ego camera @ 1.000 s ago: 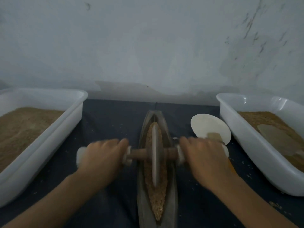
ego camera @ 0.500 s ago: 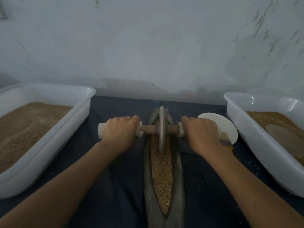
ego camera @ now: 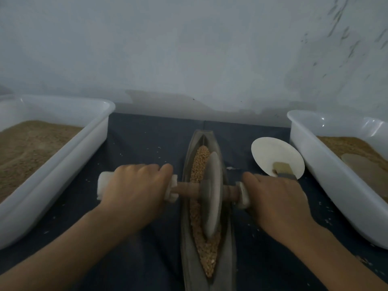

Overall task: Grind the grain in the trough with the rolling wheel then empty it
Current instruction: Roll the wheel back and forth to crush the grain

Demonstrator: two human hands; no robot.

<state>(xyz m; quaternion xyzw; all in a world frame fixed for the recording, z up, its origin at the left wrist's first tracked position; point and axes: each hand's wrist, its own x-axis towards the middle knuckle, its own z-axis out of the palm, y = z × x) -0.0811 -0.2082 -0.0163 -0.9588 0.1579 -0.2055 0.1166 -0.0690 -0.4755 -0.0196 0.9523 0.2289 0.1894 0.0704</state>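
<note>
Gripping one rolling wheel (ego camera: 211,192) — two hands — one trough (ego camera: 206,267), two tubs.

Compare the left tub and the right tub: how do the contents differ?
The left tub holds only fine brown material. The right tub holds brown material too, with a flat pale piece lying on top. Left tub looks fuller. Both are white plastic tubs flanking the trough.

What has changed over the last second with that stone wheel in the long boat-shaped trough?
The grey stone rolling wheel went from mid-trough to the far end, and is now back near the middle of the narrow grey trough. The left hand and right hand kept gripping its padded handles. The white tubs, round white disc and brush stayed put.
</note>
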